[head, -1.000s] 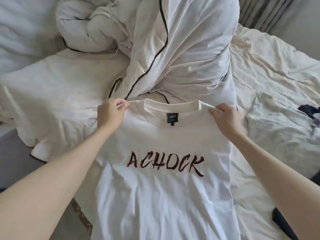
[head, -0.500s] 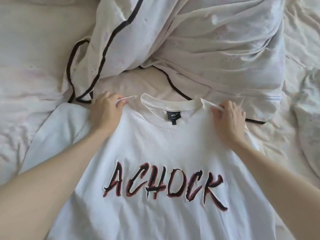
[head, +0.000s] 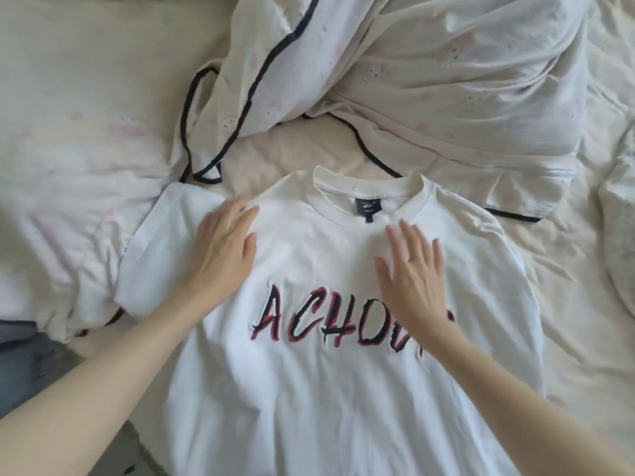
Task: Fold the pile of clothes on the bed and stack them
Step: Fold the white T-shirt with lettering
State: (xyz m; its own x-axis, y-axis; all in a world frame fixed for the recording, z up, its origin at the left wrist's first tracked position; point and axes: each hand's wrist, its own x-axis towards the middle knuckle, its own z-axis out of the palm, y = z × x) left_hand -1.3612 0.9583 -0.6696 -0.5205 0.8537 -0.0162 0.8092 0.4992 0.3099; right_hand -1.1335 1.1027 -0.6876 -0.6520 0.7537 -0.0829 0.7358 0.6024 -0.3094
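White T-shirt (head: 309,389) lies front-up on the bed (head: 86,80), collar away, hem cut off; left hand (head: 225,250) and right hand (head: 414,276) rest flat, fingers straight, covering the lettering's end.

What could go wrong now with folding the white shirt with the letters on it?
1. The white T-shirt still shows wrinkles below its lettering; folding now could press creases in.
2. Its bottom part seems to hang past the bed edge, so it might slide off.
3. The left sleeve lies close to the black-trimmed duvet, so the left hand or right hand could catch bedding in the fold.
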